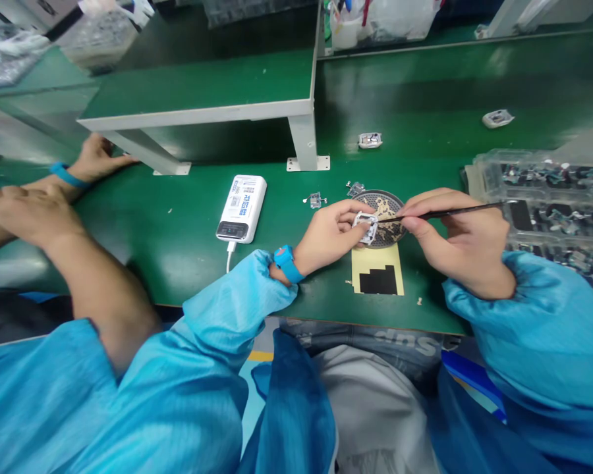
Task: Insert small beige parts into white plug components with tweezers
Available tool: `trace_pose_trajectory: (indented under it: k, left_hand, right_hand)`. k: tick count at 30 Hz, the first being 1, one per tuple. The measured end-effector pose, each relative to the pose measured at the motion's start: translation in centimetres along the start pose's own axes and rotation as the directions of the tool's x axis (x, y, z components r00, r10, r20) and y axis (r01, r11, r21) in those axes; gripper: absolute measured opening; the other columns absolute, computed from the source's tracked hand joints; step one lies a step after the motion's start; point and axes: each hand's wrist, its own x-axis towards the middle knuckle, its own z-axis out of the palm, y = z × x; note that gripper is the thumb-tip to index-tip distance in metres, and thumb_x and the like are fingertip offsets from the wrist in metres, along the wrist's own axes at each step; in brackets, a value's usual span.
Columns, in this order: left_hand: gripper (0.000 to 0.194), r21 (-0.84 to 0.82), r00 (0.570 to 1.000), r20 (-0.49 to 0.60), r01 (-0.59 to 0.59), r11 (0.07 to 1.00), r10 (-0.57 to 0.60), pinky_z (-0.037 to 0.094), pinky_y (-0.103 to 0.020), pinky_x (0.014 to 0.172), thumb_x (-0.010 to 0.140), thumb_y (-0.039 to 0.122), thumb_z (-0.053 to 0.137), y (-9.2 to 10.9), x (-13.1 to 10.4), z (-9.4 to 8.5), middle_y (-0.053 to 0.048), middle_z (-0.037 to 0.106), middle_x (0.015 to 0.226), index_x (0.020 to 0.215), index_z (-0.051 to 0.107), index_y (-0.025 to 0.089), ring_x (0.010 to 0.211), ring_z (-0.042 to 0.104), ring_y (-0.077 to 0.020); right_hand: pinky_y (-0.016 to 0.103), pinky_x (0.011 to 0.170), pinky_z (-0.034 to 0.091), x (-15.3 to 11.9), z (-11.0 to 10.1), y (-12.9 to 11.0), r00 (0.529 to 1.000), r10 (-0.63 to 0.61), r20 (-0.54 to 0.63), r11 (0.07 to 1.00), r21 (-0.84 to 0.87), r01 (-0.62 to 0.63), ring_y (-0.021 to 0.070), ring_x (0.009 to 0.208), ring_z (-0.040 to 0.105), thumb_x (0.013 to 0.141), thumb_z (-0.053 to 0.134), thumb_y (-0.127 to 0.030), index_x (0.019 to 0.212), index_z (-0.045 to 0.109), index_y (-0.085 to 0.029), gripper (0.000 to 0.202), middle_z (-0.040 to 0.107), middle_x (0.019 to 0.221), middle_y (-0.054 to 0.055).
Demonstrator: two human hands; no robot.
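Left hand (333, 234) held small white part (365, 228) over round dish (381, 201); right hand (457, 240) gripped dark thin tool (454, 210), tip at the part. Yellow sheet (375, 263) lay just nearer. White power bank (242, 208) to the left, cable (230, 255) attached.

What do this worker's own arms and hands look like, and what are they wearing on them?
Both the left hand and the right hand are bare, without gloves. The left sleeve and right sleeve are loose, shiny light blue fabric with gathered cuffs. A brighter blue wristband with a small boxy piece circles the left wrist.
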Motion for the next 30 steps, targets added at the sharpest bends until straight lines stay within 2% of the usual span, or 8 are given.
trace_pose_trajectory:
  k: [11,16,22,27,30]
  left_hand:
    - [0.022,0.01,1.0,-0.001,-0.011,1.0,0.011,0.062,-0.024,0.058,0.087,0.018,0.072,0.06,-0.03,0.03,-0.007,0.076,0.091,0.108,0.069,0.014,0.067,0.072,-0.0148]
    - [0.023,0.005,1.0,-0.004,-0.015,1.0,0.015,0.062,-0.024,0.058,0.086,0.019,0.073,-0.02,-0.01,0.03,-0.007,0.075,0.091,0.109,0.069,0.015,0.069,0.072,-0.0156]
    - [0.023,-0.09,1.0,0.023,0.022,0.996,-0.02,0.063,-0.027,0.062,0.086,0.017,0.071,0.35,-0.04,0.05,-0.008,0.076,0.095,0.109,0.07,0.013,0.074,0.072,-0.0165]
    - [0.026,-0.071,0.999,0.011,-0.036,0.997,0.037,0.058,-0.022,0.057,0.09,0.03,0.072,0.72,0.08,-0.25,-0.007,0.077,0.09,0.11,0.074,0.013,0.066,0.07,-0.0136]
    - [0.031,-0.029,0.994,-0.018,-0.108,0.994,0.108,0.059,-0.024,0.062,0.092,0.037,0.072,0.94,0.09,-0.43,-0.008,0.078,0.097,0.113,0.077,0.015,0.074,0.072,-0.0156]
  right_hand:
    - [0.045,0.084,0.062,0.01,0.21,0.04,0.999,-0.041,0.005,0.999,-0.024,0.042,0.0264,0.091,0.074,0.086,0.076,-0.026,0.095,0.075,-0.031,0.01,0.077,0.094,0.004]
    - [0.047,0.086,0.062,-0.06,0.18,-0.03,1.0,-0.01,0.015,0.999,-0.047,0.011,0.0282,0.092,0.074,0.085,0.077,-0.031,0.096,0.075,-0.03,0.01,0.077,0.096,0.006]
    - [0.048,0.084,0.062,-0.07,0.11,-0.06,1.0,-0.008,-0.017,0.999,-0.032,0.008,0.0286,0.092,0.073,0.085,0.077,-0.028,0.095,0.073,-0.029,0.011,0.076,0.094,0.007]
    - [0.047,0.083,0.062,-0.09,0.13,-0.16,1.0,-0.003,-0.031,1.0,0.005,0.003,0.0277,0.091,0.074,0.086,0.076,-0.031,0.094,0.072,-0.029,0.01,0.076,0.093,0.006]
    - [0.046,0.081,0.062,-0.14,0.01,-0.27,0.999,-0.025,-0.032,0.999,0.044,0.026,0.027,0.089,0.074,0.086,0.075,-0.029,0.094,0.072,-0.028,0.009,0.077,0.091,0.005]
